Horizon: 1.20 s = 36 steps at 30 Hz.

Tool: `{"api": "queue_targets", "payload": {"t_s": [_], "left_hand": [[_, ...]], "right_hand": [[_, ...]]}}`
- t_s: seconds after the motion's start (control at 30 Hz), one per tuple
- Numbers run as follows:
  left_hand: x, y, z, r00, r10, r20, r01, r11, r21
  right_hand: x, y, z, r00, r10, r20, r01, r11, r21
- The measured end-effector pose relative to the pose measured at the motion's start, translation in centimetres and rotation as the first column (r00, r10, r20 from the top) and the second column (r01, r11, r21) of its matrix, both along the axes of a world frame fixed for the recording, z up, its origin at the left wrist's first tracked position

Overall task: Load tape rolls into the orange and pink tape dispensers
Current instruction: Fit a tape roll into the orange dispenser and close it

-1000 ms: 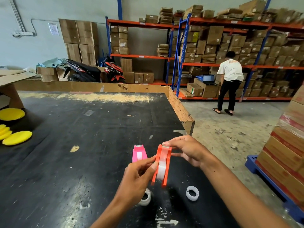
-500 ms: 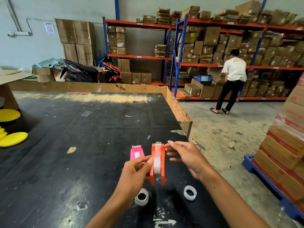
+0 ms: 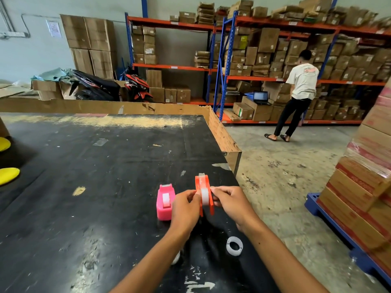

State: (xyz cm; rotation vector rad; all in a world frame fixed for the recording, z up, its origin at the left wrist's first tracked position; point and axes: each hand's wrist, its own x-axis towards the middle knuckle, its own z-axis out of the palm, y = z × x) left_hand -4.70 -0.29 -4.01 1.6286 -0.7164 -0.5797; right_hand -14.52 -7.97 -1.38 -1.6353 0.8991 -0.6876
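This was a warehouse or stockroom. Tall blue-and-orange steel shelving racks (image 3: 228,66) lined the back wall, packed with brown cardboard cartons (image 3: 266,40). More cartons stood stacked on a blue plastic pallet (image 3: 313,205) at the right. The floor was bare, stained grey concrete (image 3: 281,166). A worn black packing table (image 3: 95,166) edged with cardboard filled the foreground, and a person in a white T-shirt (image 3: 301,81) stood at the shelves.

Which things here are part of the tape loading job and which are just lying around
Job: orange dispenser, held by left hand and right hand; pink dispenser; loose roll.
Lying about: yellow pads; boxes; laptop.
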Motion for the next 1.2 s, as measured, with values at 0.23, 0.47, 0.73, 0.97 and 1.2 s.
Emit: {"api": "queue_targets", "payload": {"t_s": [0.23, 0.47, 0.73, 0.97, 1.2], "left_hand": [[0.6, -3.1, -1.6, 0.998, 0.023, 0.051, -0.029, 0.991, 0.128], [1.1, -3.3, -2.6, 0.994, 0.023, 0.109, -0.045, 0.977, 0.209], [0.5, -1.6, -1.1, 0.991, -0.035, 0.130, 0.011, 0.985, 0.175], [2.4, 2.3, 1.8, 0.965, 0.045, 0.259, -0.051, 0.999, 0.018], [7.5, 6.1, 0.7, 0.957, 0.128, 0.260, -0.151, 0.986, 0.071]], "right_hand": [[1.9, -3.3, -2.6, 0.999, -0.024, -0.049, 0.027, 0.998, 0.052], [2.4, -4.0, -4.3, 0.999, 0.002, -0.054, 0.005, 0.993, 0.121], [2.0, -4.0, -3.8, 0.999, -0.044, -0.008, 0.044, 0.995, 0.085], [3.4, -1.5, -0.4, 0.996, -0.065, 0.056, 0.072, 0.989, -0.130], [7.9, 2.6, -1.0, 0.934, 0.121, -0.337, -0.214, 0.943, -0.256]]}}
